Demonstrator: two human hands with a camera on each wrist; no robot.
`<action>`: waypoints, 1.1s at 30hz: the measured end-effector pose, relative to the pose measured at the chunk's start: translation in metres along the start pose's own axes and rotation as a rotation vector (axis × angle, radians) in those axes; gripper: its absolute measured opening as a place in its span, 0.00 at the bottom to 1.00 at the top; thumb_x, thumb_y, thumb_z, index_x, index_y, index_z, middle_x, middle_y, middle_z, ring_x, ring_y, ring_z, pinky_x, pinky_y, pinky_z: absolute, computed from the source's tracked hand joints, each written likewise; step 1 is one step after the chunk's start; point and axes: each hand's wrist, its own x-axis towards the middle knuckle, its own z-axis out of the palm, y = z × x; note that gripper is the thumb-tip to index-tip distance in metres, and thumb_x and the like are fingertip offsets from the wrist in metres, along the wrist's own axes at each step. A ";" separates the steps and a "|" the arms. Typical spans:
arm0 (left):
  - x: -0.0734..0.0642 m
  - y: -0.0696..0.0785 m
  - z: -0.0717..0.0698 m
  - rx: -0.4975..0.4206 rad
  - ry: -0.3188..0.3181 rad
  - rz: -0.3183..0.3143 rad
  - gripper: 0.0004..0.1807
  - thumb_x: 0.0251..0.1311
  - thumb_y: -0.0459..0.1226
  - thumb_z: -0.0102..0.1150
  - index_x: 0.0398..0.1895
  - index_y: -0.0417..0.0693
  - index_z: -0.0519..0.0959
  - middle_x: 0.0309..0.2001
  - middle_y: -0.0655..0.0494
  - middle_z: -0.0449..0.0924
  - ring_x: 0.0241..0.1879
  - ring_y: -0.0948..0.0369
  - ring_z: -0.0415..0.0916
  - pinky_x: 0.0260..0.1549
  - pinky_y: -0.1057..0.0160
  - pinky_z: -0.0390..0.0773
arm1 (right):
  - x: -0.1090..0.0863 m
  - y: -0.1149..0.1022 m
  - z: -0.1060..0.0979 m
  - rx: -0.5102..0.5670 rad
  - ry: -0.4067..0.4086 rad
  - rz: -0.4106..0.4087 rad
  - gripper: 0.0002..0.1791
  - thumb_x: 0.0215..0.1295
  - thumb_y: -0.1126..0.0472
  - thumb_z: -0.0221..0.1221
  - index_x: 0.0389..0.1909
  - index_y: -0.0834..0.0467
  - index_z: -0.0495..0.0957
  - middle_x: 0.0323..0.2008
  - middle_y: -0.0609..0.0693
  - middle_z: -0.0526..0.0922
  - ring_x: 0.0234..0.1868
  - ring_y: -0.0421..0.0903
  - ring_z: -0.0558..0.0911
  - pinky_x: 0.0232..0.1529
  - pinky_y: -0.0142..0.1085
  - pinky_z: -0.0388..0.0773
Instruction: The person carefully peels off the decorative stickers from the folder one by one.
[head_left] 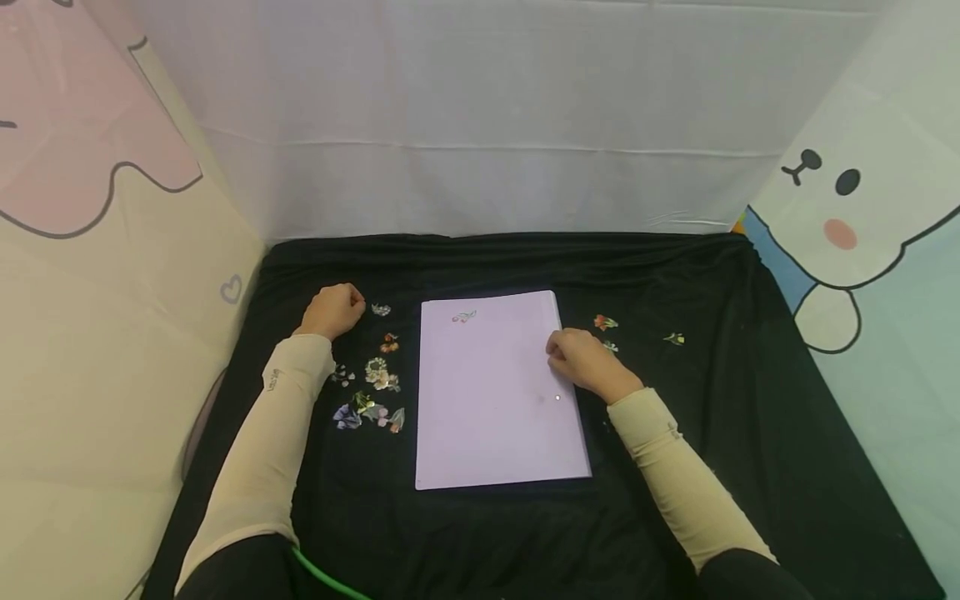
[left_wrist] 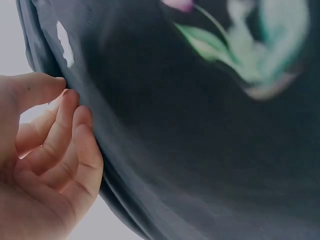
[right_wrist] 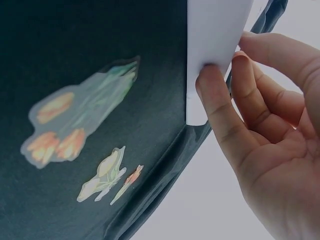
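Note:
A white paper pad [head_left: 491, 392] lies in the middle of a black cloth, one small flower sticker [head_left: 464, 317] near its top. My right hand [head_left: 588, 362] rests at the pad's right edge with loosely bent fingers. In the right wrist view, one fingertip [right_wrist: 212, 82] presses on the pad's white side [right_wrist: 215, 35], and thumb and forefinger come close together beyond it. At the left, my left hand [head_left: 332, 311] hangs with loosely curled fingers near a small pale sticker [head_left: 381, 310]. Nothing shows between the left thumb [left_wrist: 42, 90] and fingers in its wrist view.
Several flower stickers [head_left: 378, 375] are grouped left of the pad. Orange tulip stickers [right_wrist: 62, 145] and a yellow flower sticker [head_left: 675, 339] lie to its right. The black cloth [head_left: 480, 542] covers the table, and a green cable [head_left: 330, 581] runs by the left sleeve.

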 end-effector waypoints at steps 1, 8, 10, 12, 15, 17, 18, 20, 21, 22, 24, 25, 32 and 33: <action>0.000 0.004 0.000 0.001 0.000 0.011 0.13 0.71 0.37 0.51 0.47 0.36 0.79 0.43 0.40 0.81 0.38 0.46 0.78 0.39 0.44 0.76 | 0.000 0.000 0.000 0.000 -0.002 0.001 0.05 0.62 0.69 0.63 0.38 0.65 0.82 0.33 0.56 0.83 0.35 0.50 0.80 0.41 0.45 0.80; 0.006 0.050 0.014 0.003 -0.023 0.096 0.12 0.70 0.38 0.56 0.47 0.39 0.80 0.42 0.44 0.82 0.38 0.50 0.79 0.40 0.48 0.78 | -0.001 0.001 -0.001 0.000 0.014 -0.019 0.04 0.61 0.69 0.64 0.36 0.65 0.82 0.31 0.56 0.82 0.34 0.50 0.80 0.40 0.44 0.80; 0.009 0.065 0.022 0.004 -0.035 0.122 0.11 0.70 0.39 0.57 0.47 0.40 0.81 0.42 0.46 0.81 0.38 0.51 0.78 0.39 0.50 0.78 | -0.001 0.001 -0.001 0.001 0.015 -0.024 0.04 0.61 0.69 0.64 0.36 0.65 0.82 0.31 0.56 0.82 0.34 0.50 0.80 0.40 0.44 0.80; 0.012 0.080 0.030 -0.002 -0.051 0.141 0.11 0.70 0.39 0.57 0.47 0.42 0.82 0.42 0.48 0.81 0.38 0.52 0.78 0.40 0.51 0.78 | -0.001 0.000 -0.002 0.005 0.012 -0.020 0.04 0.61 0.69 0.64 0.36 0.65 0.82 0.31 0.56 0.82 0.34 0.50 0.80 0.41 0.44 0.80; 0.019 0.101 0.043 -0.001 -0.064 0.181 0.11 0.69 0.40 0.57 0.46 0.45 0.83 0.42 0.50 0.80 0.39 0.54 0.76 0.41 0.53 0.78 | -0.001 0.000 -0.001 0.005 0.009 -0.012 0.04 0.61 0.69 0.64 0.37 0.65 0.82 0.31 0.56 0.82 0.35 0.50 0.80 0.41 0.44 0.80; 0.023 0.113 0.052 -0.006 -0.072 0.213 0.10 0.69 0.40 0.57 0.46 0.46 0.84 0.42 0.50 0.80 0.40 0.54 0.76 0.43 0.53 0.77 | -0.001 0.000 -0.001 0.009 0.010 -0.007 0.04 0.61 0.69 0.64 0.37 0.65 0.82 0.32 0.56 0.82 0.35 0.50 0.80 0.41 0.44 0.80; 0.025 0.118 0.056 -0.004 -0.074 0.233 0.10 0.68 0.40 0.57 0.46 0.47 0.84 0.42 0.51 0.80 0.41 0.55 0.76 0.44 0.54 0.77 | -0.001 0.000 -0.001 0.007 0.011 -0.006 0.04 0.61 0.69 0.64 0.37 0.65 0.82 0.31 0.56 0.82 0.35 0.50 0.80 0.41 0.45 0.80; 0.027 0.126 0.063 -0.003 -0.084 0.262 0.09 0.68 0.39 0.59 0.45 0.47 0.84 0.42 0.51 0.80 0.41 0.55 0.75 0.44 0.54 0.77 | -0.001 0.000 -0.001 0.008 0.012 -0.004 0.04 0.61 0.69 0.63 0.37 0.65 0.82 0.32 0.56 0.82 0.35 0.50 0.80 0.41 0.44 0.80; 0.028 0.130 0.067 0.000 -0.088 0.275 0.09 0.68 0.39 0.60 0.45 0.48 0.84 0.41 0.52 0.79 0.41 0.55 0.75 0.44 0.54 0.77 | -0.001 0.000 0.000 0.010 0.009 -0.002 0.04 0.61 0.69 0.63 0.37 0.65 0.82 0.32 0.56 0.82 0.35 0.50 0.80 0.41 0.44 0.79; 0.029 0.132 0.070 0.005 -0.091 0.288 0.08 0.67 0.38 0.60 0.45 0.48 0.84 0.41 0.52 0.79 0.41 0.55 0.75 0.43 0.54 0.77 | -0.001 0.000 0.000 0.011 0.006 0.000 0.04 0.61 0.69 0.63 0.37 0.65 0.82 0.32 0.56 0.82 0.35 0.50 0.80 0.41 0.44 0.79; 0.031 0.135 0.076 0.030 -0.093 0.309 0.08 0.67 0.38 0.61 0.45 0.49 0.84 0.41 0.53 0.79 0.41 0.56 0.75 0.43 0.55 0.76 | -0.001 -0.001 0.001 0.010 0.002 -0.004 0.05 0.61 0.69 0.63 0.37 0.65 0.82 0.32 0.56 0.82 0.35 0.50 0.80 0.41 0.44 0.79; 0.032 0.136 0.078 0.042 -0.092 0.321 0.08 0.67 0.38 0.62 0.45 0.48 0.85 0.40 0.52 0.80 0.41 0.56 0.75 0.44 0.56 0.77 | 0.000 -0.001 0.001 0.011 0.000 -0.007 0.05 0.61 0.69 0.62 0.37 0.65 0.82 0.32 0.56 0.82 0.35 0.50 0.80 0.41 0.45 0.79; 0.039 0.141 0.084 0.179 -0.016 0.466 0.06 0.66 0.36 0.64 0.41 0.47 0.87 0.37 0.53 0.81 0.38 0.57 0.76 0.43 0.58 0.78 | 0.000 0.001 0.001 -0.003 0.009 -0.009 0.04 0.61 0.69 0.63 0.37 0.65 0.82 0.32 0.55 0.82 0.34 0.50 0.80 0.41 0.44 0.80; 0.040 0.142 0.083 0.195 -0.004 0.486 0.05 0.65 0.36 0.64 0.40 0.47 0.87 0.37 0.53 0.81 0.38 0.57 0.77 0.42 0.58 0.78 | 0.000 0.001 0.000 -0.001 0.009 -0.004 0.04 0.62 0.69 0.63 0.37 0.65 0.82 0.32 0.56 0.83 0.35 0.50 0.81 0.41 0.44 0.80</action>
